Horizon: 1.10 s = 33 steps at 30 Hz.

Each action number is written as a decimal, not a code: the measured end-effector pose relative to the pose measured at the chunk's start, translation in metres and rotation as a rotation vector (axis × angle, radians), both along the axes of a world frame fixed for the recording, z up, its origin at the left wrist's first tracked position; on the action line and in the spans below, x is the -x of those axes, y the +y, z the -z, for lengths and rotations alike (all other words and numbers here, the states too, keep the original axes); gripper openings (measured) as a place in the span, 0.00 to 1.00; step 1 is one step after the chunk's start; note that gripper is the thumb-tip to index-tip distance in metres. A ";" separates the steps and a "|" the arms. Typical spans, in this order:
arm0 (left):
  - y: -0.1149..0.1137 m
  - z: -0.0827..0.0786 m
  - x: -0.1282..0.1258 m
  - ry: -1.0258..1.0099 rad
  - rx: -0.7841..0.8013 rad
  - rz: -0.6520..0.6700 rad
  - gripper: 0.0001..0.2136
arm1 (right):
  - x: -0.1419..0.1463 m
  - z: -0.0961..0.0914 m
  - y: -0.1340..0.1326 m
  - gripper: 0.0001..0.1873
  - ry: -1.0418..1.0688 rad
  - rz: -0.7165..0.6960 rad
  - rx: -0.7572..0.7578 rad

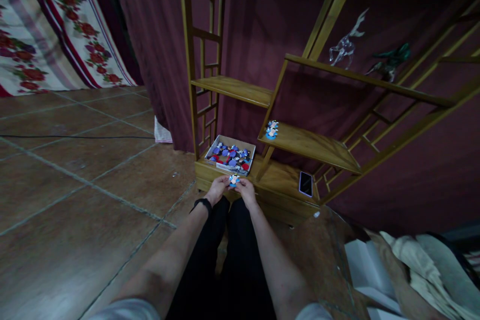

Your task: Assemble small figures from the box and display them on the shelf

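A small figurine (234, 180) in blue, white and skin tones is held between my two hands, just in front of the shelf unit's low base. My left hand (218, 188) is closed on its left side, and my right hand (245, 190) grips it from the right. Right behind it, an open cardboard box (236, 171) holds several small figurines with purple, red and blue parts. Up on the middle shelf (311, 146), at its left end, similar blue-and-white figurines (272, 130) stand close together.
A phone (305, 184) lies on the base at right. A clear deer ornament (347, 42) and a dark green ornament (392, 61) stand on the upper right shelf. A white box (369, 270) sits on the floor at lower right. A cable (75, 136) crosses the tiles at left.
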<state>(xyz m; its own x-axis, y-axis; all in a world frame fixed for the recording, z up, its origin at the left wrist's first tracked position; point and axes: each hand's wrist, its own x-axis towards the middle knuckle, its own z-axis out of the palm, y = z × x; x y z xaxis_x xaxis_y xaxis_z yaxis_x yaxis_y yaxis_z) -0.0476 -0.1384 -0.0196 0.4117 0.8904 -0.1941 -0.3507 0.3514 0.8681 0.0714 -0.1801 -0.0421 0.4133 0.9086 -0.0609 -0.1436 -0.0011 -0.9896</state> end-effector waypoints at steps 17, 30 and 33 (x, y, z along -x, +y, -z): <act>0.000 -0.001 0.000 -0.011 -0.013 0.002 0.08 | 0.002 -0.008 -0.002 0.14 -0.041 0.030 0.023; -0.001 0.001 0.000 -0.014 -0.033 -0.001 0.08 | 0.001 -0.003 -0.001 0.14 -0.070 0.047 0.032; 0.000 0.001 0.001 -0.019 -0.041 0.011 0.08 | 0.001 -0.004 -0.002 0.14 -0.076 0.043 0.026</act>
